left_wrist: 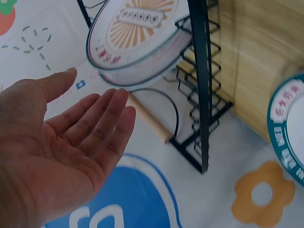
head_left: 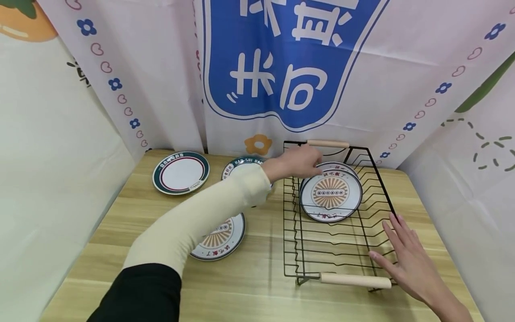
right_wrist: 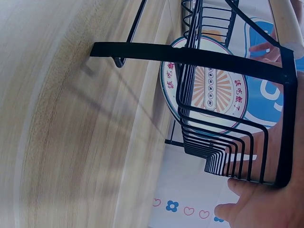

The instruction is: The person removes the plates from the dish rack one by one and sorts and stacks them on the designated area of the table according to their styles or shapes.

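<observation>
Two white plates stand one behind the other in the black wire dish rack (head_left: 331, 255); the front plate (head_left: 331, 197) has an orange sunburst, and most of the rear plate (head_left: 339, 166) is hidden. My left hand (head_left: 295, 162) is over the rack's far left side, close to the plates' upper edge. In the left wrist view that hand (left_wrist: 80, 147) holds nothing, its fingers loosely extended below the plates (left_wrist: 137, 28). At the rack's right rim, my right hand (head_left: 412, 259) rests with fingers spread. The right wrist view shows this hand (right_wrist: 259, 204) beside the wires.
A green-rimmed plate (head_left: 181, 173) lies at the table's far left. Another green-rimmed plate (head_left: 244, 162) and a sunburst plate (head_left: 225, 239) are partly covered by my left arm. Wooden handles (head_left: 356, 280) cap the rack's ends. A printed cloth (head_left: 169, 89) hangs behind the table.
</observation>
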`<state>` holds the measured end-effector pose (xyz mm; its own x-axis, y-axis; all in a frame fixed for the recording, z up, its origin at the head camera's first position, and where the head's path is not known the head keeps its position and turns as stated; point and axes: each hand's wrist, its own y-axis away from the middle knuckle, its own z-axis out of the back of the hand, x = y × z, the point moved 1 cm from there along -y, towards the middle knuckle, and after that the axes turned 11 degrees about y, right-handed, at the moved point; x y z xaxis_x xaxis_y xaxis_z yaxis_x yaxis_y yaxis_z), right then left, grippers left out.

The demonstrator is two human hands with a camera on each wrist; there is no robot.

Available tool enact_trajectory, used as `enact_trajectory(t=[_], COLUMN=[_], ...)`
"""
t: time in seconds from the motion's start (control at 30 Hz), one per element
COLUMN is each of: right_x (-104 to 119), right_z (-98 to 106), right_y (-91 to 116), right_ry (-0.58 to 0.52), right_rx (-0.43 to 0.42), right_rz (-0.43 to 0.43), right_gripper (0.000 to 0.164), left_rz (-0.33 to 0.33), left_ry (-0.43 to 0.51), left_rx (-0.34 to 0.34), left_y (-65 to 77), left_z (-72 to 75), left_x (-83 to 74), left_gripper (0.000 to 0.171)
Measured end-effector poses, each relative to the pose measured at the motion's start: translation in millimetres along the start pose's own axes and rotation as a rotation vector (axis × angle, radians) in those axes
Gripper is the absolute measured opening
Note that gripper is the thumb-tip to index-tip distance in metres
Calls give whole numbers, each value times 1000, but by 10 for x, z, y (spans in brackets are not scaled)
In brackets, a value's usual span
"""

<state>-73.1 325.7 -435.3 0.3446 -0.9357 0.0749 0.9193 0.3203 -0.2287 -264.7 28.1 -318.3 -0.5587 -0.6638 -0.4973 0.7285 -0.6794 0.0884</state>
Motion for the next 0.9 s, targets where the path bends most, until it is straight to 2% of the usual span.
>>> enact_trajectory(t=[0.2, 0.37, 0.57, 0.67, 0.83, 0.9], right_x=[2, -1, -3, -3, 2, 4], right_z=[-6, -8, -9, -5, -3, -3], right_y=[13, 13, 13, 10, 14, 17], right_ry=[-4, -5, -6, -3, -6, -4], right_rx=[1, -3, -1, 0, 8, 12], right_rz=[3, 3, 1, 1, -1, -2], right_gripper=[84, 84, 84, 84, 85, 85], left_rz=[43, 40, 134, 163, 175, 179], left_ry=[-16, -21, 5, 3, -21, -28], left_rx=[-8, 20, 39, 61, 107, 109], left_y=[-179, -292, -394, -440, -473, -467], left_z=[-192, -287, -374, -411, -460, -471], left_x=[-55, -87, -83, -70, -68, -79], left_gripper=[30, 33, 34, 30, 13, 12])
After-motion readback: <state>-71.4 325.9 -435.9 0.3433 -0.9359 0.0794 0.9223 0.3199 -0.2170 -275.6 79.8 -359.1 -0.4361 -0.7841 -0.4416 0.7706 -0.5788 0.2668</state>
